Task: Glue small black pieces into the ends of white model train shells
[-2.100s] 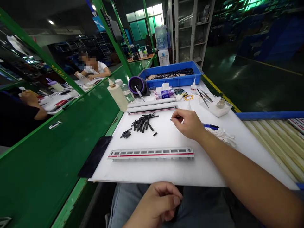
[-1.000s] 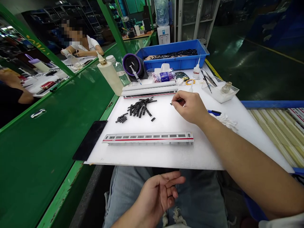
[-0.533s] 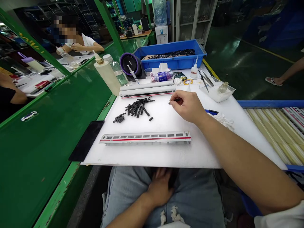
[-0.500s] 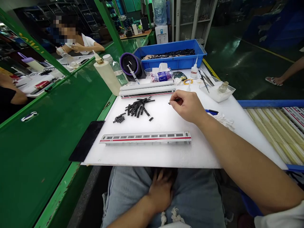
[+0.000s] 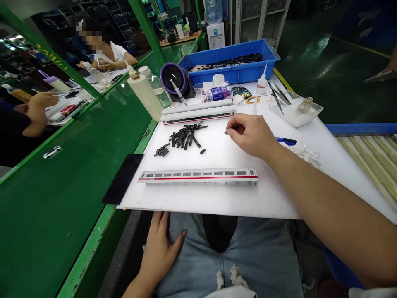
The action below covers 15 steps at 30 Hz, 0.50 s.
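Between the fingers [image 5: 230, 131] of the right hand [image 5: 252, 134], pinched a black strip [image 5: 226, 132]

Held thumb and forefinger together on it, leaving only a small dark tip in sight; could not tell its full length or facing. Carried it over the white board [image 5: 198, 203], to the right of the pile of black strips [image 5: 185, 136] and apart from it. Rested the left hand [image 5: 159, 250] on the jeans [image 5: 201, 265], fingers apart, gripping nothing. Saw the red-striped train-car shell [image 5: 198, 175] lying lengthwise near the board's front edge, untouched by either hand, with a second shell [image 5: 198, 118] beyond the pile.

Risked, in all likelihood, losing the strip from so narrow a pinch through any loosening of the thumb. Might then have mixed it up with look-alike pieces, such as the lone short piece [image 5: 202, 151] nearby. Could have bent or flicked it by squeezing too hard. With the left hand off the board, had no second hold on the shell, so risked sliding it toward the edge with a careless bump. By sweeping the right forearm [image 5: 310, 194] low, could also have dragged along the crumpled white cloth [image 5: 305, 154] or the blue pen [image 5: 287, 141]
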{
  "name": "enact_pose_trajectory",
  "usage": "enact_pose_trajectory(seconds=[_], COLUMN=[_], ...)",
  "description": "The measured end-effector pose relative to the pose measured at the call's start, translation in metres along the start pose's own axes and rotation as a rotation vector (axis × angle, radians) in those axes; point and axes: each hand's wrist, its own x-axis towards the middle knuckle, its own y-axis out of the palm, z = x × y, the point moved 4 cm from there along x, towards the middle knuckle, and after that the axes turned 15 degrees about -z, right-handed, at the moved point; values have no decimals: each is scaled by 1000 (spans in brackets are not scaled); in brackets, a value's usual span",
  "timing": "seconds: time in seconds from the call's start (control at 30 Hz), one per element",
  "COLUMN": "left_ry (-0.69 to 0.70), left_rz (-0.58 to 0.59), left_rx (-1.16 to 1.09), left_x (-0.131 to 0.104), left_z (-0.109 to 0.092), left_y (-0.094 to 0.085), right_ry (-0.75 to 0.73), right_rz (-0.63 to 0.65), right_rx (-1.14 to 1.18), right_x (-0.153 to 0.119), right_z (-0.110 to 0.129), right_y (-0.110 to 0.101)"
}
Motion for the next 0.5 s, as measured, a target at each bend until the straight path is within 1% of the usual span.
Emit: enact_pose_trajectory(seconds=[0.07, 0.1, 0.17, 0.23, 0.3, 0.33, 0.37, 0.4, 0.43, 0.47, 0.5], left_ry=[-103, -130, -153, -178, -211, -206, -158, -68, 65, 252, 404], left_rz=[-10, -4, 18, 32, -3, -55, -120, -182, -232, -231, -185], left_rx=[-28, -43, -79, -109, -130, -150, -183, -229, -296, -364, -427], left_x=[-2, -1, 2, 4, 1, -2, -4, -6, -7, -7, -6], left_z=[2, 2, 1, 5, 12, 15, 15, 11, 3, -9, -23], left_y=[3, 4, 7, 8, 7, 4, -1, -7, -14, -20, -26], right_ry=[4, 7, 15, 25, 38, 52, 76, 111, 162, 224, 294], right_rz=[3, 4, 4, 4, 3, 5, 12, 20, 35, 55, 79], right_rx=[-12, -18, -25, -24, -19, -13, -1, 20, 54, 99, 155], right_x=[-1, -1, -1, -1, -1, -1, -1, -1, -1, -1, -1], right_z=[0, 0, 0, 1, 1, 0, -1, -2, -4, -6, -8], right_y=[1, 1, 0, -1, -1, -1, 0, 1, 3, 5, 7])
